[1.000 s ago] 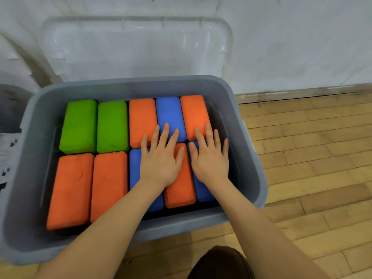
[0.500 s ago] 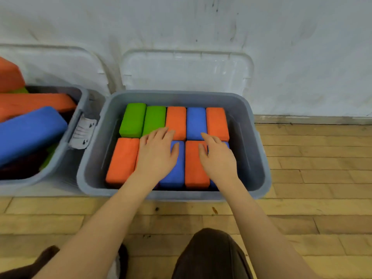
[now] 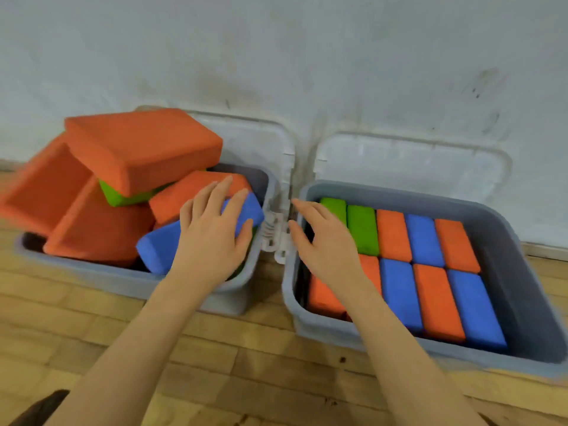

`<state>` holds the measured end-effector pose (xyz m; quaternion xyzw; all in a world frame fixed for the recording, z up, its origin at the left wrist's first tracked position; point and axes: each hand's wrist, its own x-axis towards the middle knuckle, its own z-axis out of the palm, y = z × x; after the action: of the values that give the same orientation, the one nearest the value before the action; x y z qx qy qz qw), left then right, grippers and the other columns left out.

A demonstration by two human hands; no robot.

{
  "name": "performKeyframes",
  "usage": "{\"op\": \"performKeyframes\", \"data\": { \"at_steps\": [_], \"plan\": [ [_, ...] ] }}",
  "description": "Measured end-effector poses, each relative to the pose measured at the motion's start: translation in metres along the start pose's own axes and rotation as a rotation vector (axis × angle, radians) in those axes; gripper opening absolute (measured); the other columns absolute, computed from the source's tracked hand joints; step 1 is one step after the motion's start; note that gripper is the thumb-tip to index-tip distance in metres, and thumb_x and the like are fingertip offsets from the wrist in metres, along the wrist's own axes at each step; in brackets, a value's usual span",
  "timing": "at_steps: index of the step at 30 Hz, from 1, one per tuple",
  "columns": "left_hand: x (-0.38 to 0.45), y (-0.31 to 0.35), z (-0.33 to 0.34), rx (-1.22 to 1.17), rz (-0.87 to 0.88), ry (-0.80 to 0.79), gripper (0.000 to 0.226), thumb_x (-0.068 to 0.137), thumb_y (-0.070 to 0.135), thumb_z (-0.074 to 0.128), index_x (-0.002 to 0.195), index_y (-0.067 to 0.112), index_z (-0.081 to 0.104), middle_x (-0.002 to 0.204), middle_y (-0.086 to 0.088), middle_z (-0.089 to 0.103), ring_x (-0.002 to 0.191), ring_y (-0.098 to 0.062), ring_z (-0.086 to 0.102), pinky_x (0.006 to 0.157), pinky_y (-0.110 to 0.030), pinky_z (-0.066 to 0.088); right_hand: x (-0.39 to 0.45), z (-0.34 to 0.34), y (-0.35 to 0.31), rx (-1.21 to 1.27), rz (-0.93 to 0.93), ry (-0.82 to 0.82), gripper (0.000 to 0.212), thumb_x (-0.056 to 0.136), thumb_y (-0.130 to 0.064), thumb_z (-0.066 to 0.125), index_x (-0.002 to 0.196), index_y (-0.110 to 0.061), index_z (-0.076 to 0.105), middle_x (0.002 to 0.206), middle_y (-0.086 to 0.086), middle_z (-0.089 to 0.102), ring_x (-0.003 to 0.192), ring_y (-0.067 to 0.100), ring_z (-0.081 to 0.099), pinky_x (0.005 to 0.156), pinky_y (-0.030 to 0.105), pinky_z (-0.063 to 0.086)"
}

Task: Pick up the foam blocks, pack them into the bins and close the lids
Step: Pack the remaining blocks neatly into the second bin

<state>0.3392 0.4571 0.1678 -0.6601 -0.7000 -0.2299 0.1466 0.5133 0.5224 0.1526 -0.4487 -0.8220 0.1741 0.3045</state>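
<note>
Two grey bins stand side by side on the wooden floor against a white wall. The right bin (image 3: 522, 290) holds a flat layer of green, orange and blue foam blocks (image 3: 424, 238). In the left bin (image 3: 101, 275) orange, green and blue blocks are piled loosely above the rim. My left hand (image 3: 212, 229) lies with spread fingers on a blue block (image 3: 156, 247) at the pile's right side, its thumb at the block's edge. My right hand (image 3: 325, 241) hovers open over the left edge of the right bin, holding nothing.
Both translucent lids stand open, leaning on the wall: the left bin's lid (image 3: 261, 142) and the right bin's lid (image 3: 412, 167). White latches (image 3: 276, 232) sit in the narrow gap between the bins. A large orange block (image 3: 141, 146) tops the left pile.
My view has swung left, so the left bin now shows fully. Both hands left the packed blocks in the right bin; my left hand went to the blue block in the left bin.
</note>
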Motion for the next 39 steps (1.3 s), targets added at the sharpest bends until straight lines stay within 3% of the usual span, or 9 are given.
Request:
{"op": "performKeyframes", "data": {
  "at_steps": [6,14,18,21,24,29,33,36,39],
  "plan": [
    [0.014,-0.134,-0.038,0.063,-0.094,0.08,0.062,0.08,0.043,0.046,0.136,0.017,0.045,0.151,-0.015,0.027,0.131,-0.041,0.029,0.095,-0.059,0.029,0.062,0.069,-0.105,-0.07,-0.009,-0.13,0.062,0.088,-0.054,0.039,0.145,-0.034,0.028,0.151,0.001,0.03,0.13,0.03,0.039,0.105,0.049,0.033],
    [0.027,-0.241,-0.037,0.033,-0.167,-0.117,0.08,0.069,0.071,0.049,0.142,0.043,0.03,0.153,-0.015,0.021,0.129,-0.051,0.029,0.099,-0.064,0.025,0.104,0.136,-0.184,-0.159,0.047,-0.173,0.052,0.094,-0.056,0.03,0.144,-0.043,0.024,0.153,0.0,0.024,0.136,0.025,0.028,0.111,0.05,0.005],
    [0.032,-0.259,-0.028,-0.113,-0.177,-0.166,0.092,0.07,0.068,0.06,0.145,0.046,0.012,0.158,-0.006,-0.005,0.14,-0.04,0.011,0.107,-0.059,0.014,0.104,0.158,-0.192,-0.145,0.086,-0.095,0.073,0.079,-0.07,0.014,0.142,-0.036,0.028,0.151,0.007,0.026,0.135,0.025,0.028,0.111,0.05,0.008],
    [0.039,-0.272,-0.028,-0.392,-0.168,-0.14,0.076,0.075,0.059,0.041,0.145,0.045,0.013,0.157,0.004,-0.007,0.143,-0.022,0.008,0.112,-0.049,0.006,0.108,0.165,-0.196,-0.175,0.098,-0.061,0.076,0.078,-0.075,0.018,0.143,-0.038,0.023,0.152,0.01,0.025,0.135,0.025,0.027,0.112,0.05,0.009],
    [0.043,-0.272,-0.027,-0.373,-0.19,-0.094,0.063,0.084,0.047,0.034,0.145,0.042,0.019,0.157,-0.002,-0.003,0.141,-0.026,0.013,0.111,-0.046,0.008,0.111,0.168,-0.202,-0.171,0.1,-0.051,0.062,0.089,-0.065,0.035,0.145,-0.04,0.023,0.152,0.015,0.023,0.134,0.027,0.025,0.112,0.045,0.006],
    [0.048,-0.258,-0.024,-0.363,-0.311,-0.096,0.068,0.08,0.057,0.04,0.144,0.047,0.018,0.157,-0.005,0.0,0.133,-0.036,0.019,0.106,-0.05,0.019,0.114,0.166,-0.199,0.021,0.103,0.002,0.045,0.098,-0.036,0.042,0.143,-0.03,0.035,0.152,0.018,0.023,0.134,0.03,0.024,0.111,0.034,0.004],
    [0.044,-0.248,-0.026,-0.591,-0.28,-0.016,0.066,0.072,0.061,0.05,0.134,0.054,0.028,0.151,0.004,0.007,0.137,-0.02,0.018,0.108,-0.053,0.025,0.111,0.153,-0.181,0.201,0.088,0.052,0.038,0.098,-0.03,0.046,0.135,-0.038,0.041,0.153,0.011,0.025,0.136,0.03,0.024,0.105,0.023,0.009],
    [0.044,-0.232,-0.028,-0.713,-0.198,0.053,0.061,0.07,0.055,0.063,0.126,0.048,0.039,0.147,0.006,0.009,0.13,0.014,0.011,0.109,-0.033,0.026,0.104,0.13,-0.168,0.235,-0.035,0.128,0.035,0.096,-0.031,0.048,0.129,-0.04,0.045,0.153,0.007,0.026,0.128,0.033,0.037,0.109,0.035,0.027],
    [0.045,-0.204,-0.02,-0.724,-0.139,0.104,0.068,0.072,0.038,0.078,0.13,0.038,0.042,0.144,0.002,0.016,0.123,0.025,0.009,0.1,-0.003,0.023,0.096,0.106,-0.147,0.32,-0.143,0.188,0.036,0.094,-0.023,0.048,0.129,-0.031,0.049,0.153,0.0,0.021,0.133,0.017,0.035,0.107,0.021,0.033]
  ]
}}
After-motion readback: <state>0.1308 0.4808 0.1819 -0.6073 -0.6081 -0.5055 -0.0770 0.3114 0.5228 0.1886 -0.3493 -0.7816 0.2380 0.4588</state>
